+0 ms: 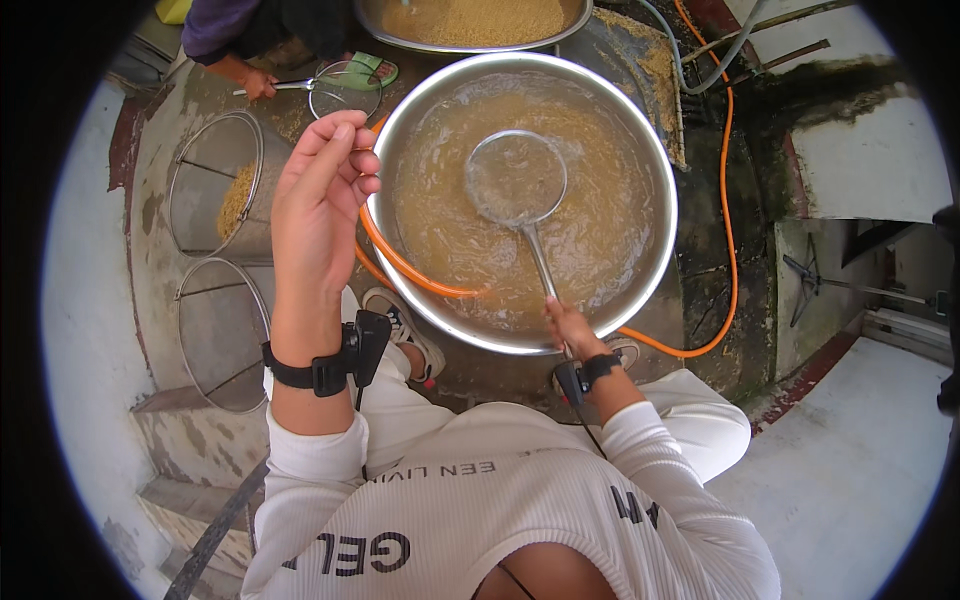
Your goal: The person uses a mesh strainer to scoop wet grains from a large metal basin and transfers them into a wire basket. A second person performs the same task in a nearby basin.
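Observation:
A large round metal basin point(667, 202) holds cloudy brownish water with grain-like bits in it. My right hand point(571, 330) grips the handle of a round metal mesh skimmer point(517, 176), whose head lies at the water's surface near the middle of the basin. My left hand point(326, 176) is raised at the basin's left rim, fingers curled loosely and holding nothing. The end of an orange hose point(420, 281) passes over the rim into the water, to the right of my left wrist.
Another person's hand point(259, 84) holds a second skimmer point(345, 90) at the upper left. Two mesh baskets point(214, 180) stand at left, the upper with grain inside. Behind is a second basin point(480, 46) with grain. Orange hose point(731, 225) loops along the right; steps point(180, 401) lie lower left.

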{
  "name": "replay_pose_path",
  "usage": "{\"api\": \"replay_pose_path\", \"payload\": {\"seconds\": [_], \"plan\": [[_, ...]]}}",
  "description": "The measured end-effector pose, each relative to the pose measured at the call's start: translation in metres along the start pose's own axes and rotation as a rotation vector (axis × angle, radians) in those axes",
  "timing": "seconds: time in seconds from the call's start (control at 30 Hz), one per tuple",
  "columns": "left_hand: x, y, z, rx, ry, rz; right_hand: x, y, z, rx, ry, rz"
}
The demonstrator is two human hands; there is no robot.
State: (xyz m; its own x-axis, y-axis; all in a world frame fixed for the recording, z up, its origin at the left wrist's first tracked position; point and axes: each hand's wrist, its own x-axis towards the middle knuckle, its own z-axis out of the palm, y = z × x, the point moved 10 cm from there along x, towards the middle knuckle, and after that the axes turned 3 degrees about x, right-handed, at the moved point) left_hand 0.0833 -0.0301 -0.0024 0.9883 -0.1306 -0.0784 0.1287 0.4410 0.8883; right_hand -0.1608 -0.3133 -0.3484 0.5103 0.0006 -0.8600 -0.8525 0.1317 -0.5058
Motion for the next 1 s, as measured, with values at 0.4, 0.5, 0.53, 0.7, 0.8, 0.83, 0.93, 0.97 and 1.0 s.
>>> {"api": "replay_pose_path", "payload": {"seconds": [0.4, 0.5, 0.53, 0.7, 0.8, 0.83, 0.93, 0.97, 1.0], "plan": [[-0.003, -0.002, -0.005, -0.022, -0.004, 0.007, -0.092, -0.052, -0.152, -0.785, 1.043, -0.231], [-0.006, 0.0, -0.012, -0.02, 0.013, 0.002, -0.059, -0.046, -0.132, -0.735, 0.951, -0.186], [-0.007, 0.0, -0.014, -0.018, 0.017, -0.003, -0.043, -0.036, -0.122, -0.695, 0.887, -0.139], [-0.008, 0.003, -0.024, -0.025, 0.03, -0.012, 0.025, 0.013, -0.053, -0.309, 0.529, -0.025], [-0.008, 0.005, -0.025, -0.026, 0.033, -0.013, 0.042, 0.016, 0.004, -0.04, 0.223, 0.021], [-0.007, 0.005, -0.025, -0.027, 0.031, -0.011, 0.042, 0.01, 0.022, 0.076, 0.111, 0.02], [-0.007, 0.007, -0.027, -0.023, 0.046, 0.0, 0.028, -0.014, 0.066, 0.378, -0.188, 0.046], [-0.007, 0.008, -0.028, -0.018, 0.048, 0.01, 0.02, -0.019, 0.072, 0.39, -0.221, 0.072], [-0.007, 0.009, -0.029, -0.019, 0.055, 0.011, 0.009, -0.027, 0.078, 0.418, -0.285, 0.069]]}}
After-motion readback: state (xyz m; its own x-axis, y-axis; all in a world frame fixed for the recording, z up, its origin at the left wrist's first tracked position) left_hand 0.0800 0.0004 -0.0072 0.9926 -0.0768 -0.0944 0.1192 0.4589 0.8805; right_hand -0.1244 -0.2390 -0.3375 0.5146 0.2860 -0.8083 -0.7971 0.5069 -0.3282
